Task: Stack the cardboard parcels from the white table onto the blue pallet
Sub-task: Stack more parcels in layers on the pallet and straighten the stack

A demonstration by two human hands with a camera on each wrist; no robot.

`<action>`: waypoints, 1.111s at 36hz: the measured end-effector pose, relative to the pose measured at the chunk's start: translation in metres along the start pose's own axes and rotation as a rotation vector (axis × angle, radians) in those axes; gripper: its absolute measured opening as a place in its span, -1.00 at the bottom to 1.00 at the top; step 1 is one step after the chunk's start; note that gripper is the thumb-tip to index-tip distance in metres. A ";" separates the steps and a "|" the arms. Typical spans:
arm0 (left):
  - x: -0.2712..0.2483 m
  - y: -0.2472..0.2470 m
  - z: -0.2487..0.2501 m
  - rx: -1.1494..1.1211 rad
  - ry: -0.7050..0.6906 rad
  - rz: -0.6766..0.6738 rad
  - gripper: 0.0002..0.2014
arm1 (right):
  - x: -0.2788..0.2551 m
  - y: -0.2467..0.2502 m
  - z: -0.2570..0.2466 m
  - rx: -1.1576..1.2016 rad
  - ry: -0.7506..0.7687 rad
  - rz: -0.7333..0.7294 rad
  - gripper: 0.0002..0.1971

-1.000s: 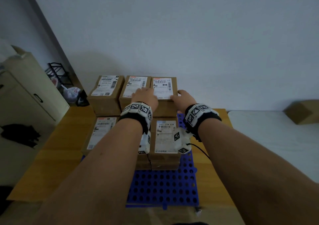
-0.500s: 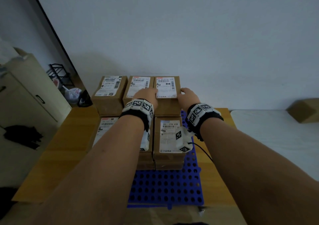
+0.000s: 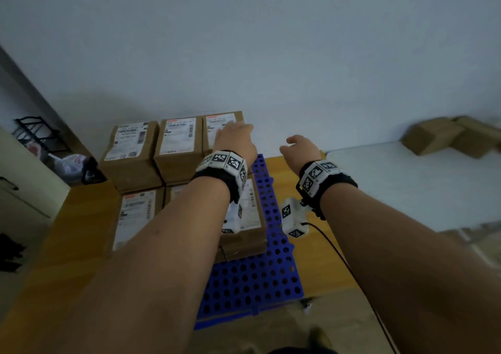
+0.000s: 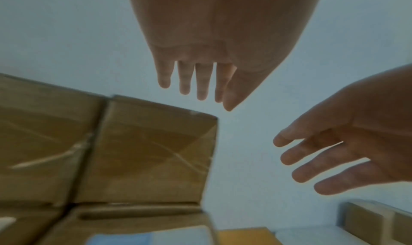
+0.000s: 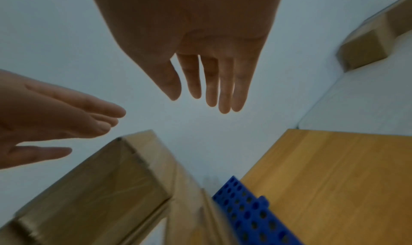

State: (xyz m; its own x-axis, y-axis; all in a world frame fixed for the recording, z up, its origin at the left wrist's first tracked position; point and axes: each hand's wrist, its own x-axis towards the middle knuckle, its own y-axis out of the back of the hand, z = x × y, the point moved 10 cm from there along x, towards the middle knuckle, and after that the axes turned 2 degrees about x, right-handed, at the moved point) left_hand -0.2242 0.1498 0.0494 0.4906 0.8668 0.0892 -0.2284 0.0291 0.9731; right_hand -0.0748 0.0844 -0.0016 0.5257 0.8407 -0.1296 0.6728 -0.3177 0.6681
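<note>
Several label-topped cardboard parcels are stacked on the blue pallet (image 3: 254,280). The back-right parcel (image 3: 217,125) tops the far row. My left hand (image 3: 235,142) hovers over its right edge with straight fingers and holds nothing; in the left wrist view its fingers (image 4: 196,79) hang above that parcel (image 4: 151,152) without touching it. My right hand (image 3: 299,149) floats to the right of the stack, over the pallet's far edge, fingers spread and empty (image 5: 211,83). More parcels (image 3: 433,136) lie on the white table (image 3: 406,185) at the far right.
The pallet lies on a wooden table (image 3: 311,258) against a pale wall. A cream cabinet (image 3: 24,191), a black rack (image 3: 35,131) and a plastic bag (image 3: 70,163) stand at the left. The pallet's near part shows bare blue grid.
Both hands have come off the back-right parcel, which stays on the stack. The right hand has swung out to the right, and the view has turned toward the white table.
</note>
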 end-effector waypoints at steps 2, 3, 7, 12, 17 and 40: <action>0.004 -0.009 0.028 -0.002 -0.044 -0.019 -0.47 | -0.003 0.020 0.024 -0.019 -0.026 0.026 -0.54; 0.005 -0.014 0.043 -0.002 -0.067 -0.026 -0.47 | -0.005 0.030 0.036 -0.022 -0.038 0.042 -0.54; 0.011 -0.041 0.104 0.009 -0.145 -0.077 -0.45 | -0.010 0.074 0.084 -0.049 -0.081 0.098 -0.55; 0.010 -0.074 0.196 0.006 -0.221 -0.125 -0.49 | -0.012 0.141 0.149 -0.100 -0.139 0.158 -0.54; 0.010 -0.111 0.291 -0.006 -0.256 -0.196 -0.47 | -0.013 0.209 0.226 -0.115 -0.196 0.176 -0.54; 0.118 -0.235 0.558 -0.046 -0.287 -0.235 -0.51 | 0.077 0.408 0.452 -0.081 -0.378 0.215 -0.50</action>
State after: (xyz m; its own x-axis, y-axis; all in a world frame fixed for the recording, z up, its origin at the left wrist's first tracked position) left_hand 0.3569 -0.0329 -0.0506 0.7484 0.6592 -0.0729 -0.1163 0.2386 0.9641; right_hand 0.4757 -0.1784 -0.0700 0.8130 0.5350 -0.2298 0.4919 -0.4198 0.7628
